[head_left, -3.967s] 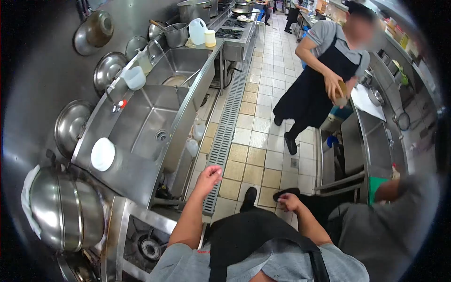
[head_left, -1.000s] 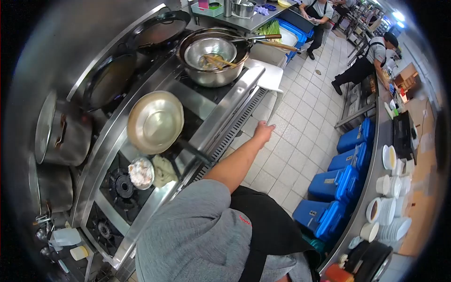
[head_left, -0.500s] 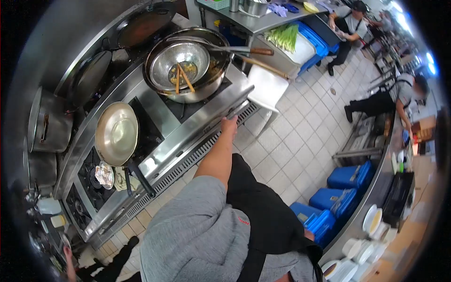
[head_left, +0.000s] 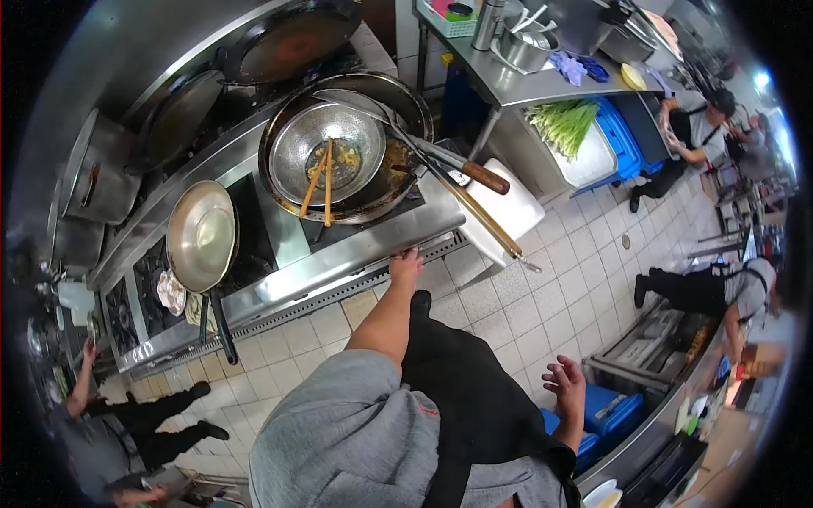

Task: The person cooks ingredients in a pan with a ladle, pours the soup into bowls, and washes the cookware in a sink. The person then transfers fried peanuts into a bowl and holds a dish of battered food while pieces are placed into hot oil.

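My left hand (head_left: pixel 406 264) reaches to the front panel of the steel stove (head_left: pixel 347 241), its fingertips at the panel and slightly apart. What they touch there is too small to make out. My right hand (head_left: pixel 566 378) hangs at my right side, fingers apart and curled, holding nothing. On the stove before me sits a big wok (head_left: pixel 422 106). A perforated strainer (head_left: pixel 288 157) rests in it, with wooden chopsticks (head_left: pixel 318 182) and yellowish food bits inside. A wok spatula (head_left: pixel 474 173) and a long-handled tool (head_left: pixel 491 224) lie across the wok's right side.
To the left stands a frying pan (head_left: pixel 201 245). A white stool (head_left: pixel 517 207) stands right of the stove. Green stalks (head_left: pixel 563 127) lie in a tray under the steel table (head_left: pixel 508 85). Blue bins (head_left: pixel 601 415) stand at my right. Other people are at far right and lower left.
My left hand has shifted slightly along the stove front. My right hand has risen into view. The view has turned, and the long-handled tool now reaches out past the stool.
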`<state>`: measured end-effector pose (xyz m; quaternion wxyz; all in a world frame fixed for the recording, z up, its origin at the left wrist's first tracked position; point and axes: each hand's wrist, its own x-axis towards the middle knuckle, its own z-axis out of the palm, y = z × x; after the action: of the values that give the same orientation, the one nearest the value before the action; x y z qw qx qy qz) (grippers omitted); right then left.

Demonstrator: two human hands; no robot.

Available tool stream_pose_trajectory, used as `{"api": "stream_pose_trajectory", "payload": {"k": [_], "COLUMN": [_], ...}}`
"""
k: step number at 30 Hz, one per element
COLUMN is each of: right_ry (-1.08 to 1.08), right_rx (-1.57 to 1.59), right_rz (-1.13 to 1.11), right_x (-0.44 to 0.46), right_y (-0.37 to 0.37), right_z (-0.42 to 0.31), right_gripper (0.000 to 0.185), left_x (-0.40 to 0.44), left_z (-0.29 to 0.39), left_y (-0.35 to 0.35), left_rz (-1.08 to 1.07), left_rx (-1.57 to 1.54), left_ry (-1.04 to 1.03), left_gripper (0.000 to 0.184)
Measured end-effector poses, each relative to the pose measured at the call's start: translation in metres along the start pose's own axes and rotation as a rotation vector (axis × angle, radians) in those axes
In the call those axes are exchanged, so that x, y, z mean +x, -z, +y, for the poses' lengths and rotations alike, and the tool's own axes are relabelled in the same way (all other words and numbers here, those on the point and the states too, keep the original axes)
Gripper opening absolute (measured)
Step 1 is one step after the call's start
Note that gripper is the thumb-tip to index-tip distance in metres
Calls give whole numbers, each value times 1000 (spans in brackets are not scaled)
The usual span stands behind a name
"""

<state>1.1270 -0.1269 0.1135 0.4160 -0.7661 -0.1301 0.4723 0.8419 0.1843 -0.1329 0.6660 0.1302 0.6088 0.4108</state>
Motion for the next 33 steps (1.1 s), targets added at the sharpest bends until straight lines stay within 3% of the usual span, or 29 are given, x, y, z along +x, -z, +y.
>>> {"api": "stream_pose_trajectory", "payload": {"k": [11, 13, 18, 22, 25, 26, 27, 28, 29, 30, 31, 32, 33], "right_ry": [501, 699, 762, 784, 780, 931, 1078, 1066, 1075, 1085, 1098, 1146, 1155], "right_rx": [-270, -423, -682, -927, -1100, -1050, -996, -945, -938, -902, -864, -809, -801], "right_rz": [-639, -711, -693, -610, -556, -540, -520, -523, -510, -519, -527, -529, -520], "right_x": [58, 56, 49, 52, 42, 47, 47, 38, 29, 21, 16, 23, 22], "right_y": [-83, -108, -167, -206, -221, -223, -225, -225, -223, -219, -214, -206, -201], "right_z": [-211, -237, -267, -268, -271, -264, -260, -261, -265, -269, -271, -272, -277], "right_gripper": [41, 47, 57, 61, 56, 55, 53, 52, 52, 51, 51, 51, 51], "left_x": [1, 11, 13, 11, -3, -18, -61, -34, -66, -51, -86, -117, -92], "left_z": [-13, -19, -23, -35, -44, -43, -29, -73, -69, -109, -94, -92, -161], "left_y": [-18, -17, -13, 14, 75, 101, 119, 175, 191, 250, 278, 303, 370], "left_rz": [144, 157, 149, 162, -69, -128, -76, -195, 80, -43, -171, 28, 193], "left_rx": [-102, -95, 65, 346, 860, 1007, 931, 1530, 1236, 1346, 1524, 1410, 1416], "left_ry": [-144, -185, -264, -222, -280, -284, -325, -761, -331, -467, -332, -178, -174], "left_gripper": [20, 20, 26, 44, 49, 50, 48, 48, 42, 43, 50, 57, 58]}}
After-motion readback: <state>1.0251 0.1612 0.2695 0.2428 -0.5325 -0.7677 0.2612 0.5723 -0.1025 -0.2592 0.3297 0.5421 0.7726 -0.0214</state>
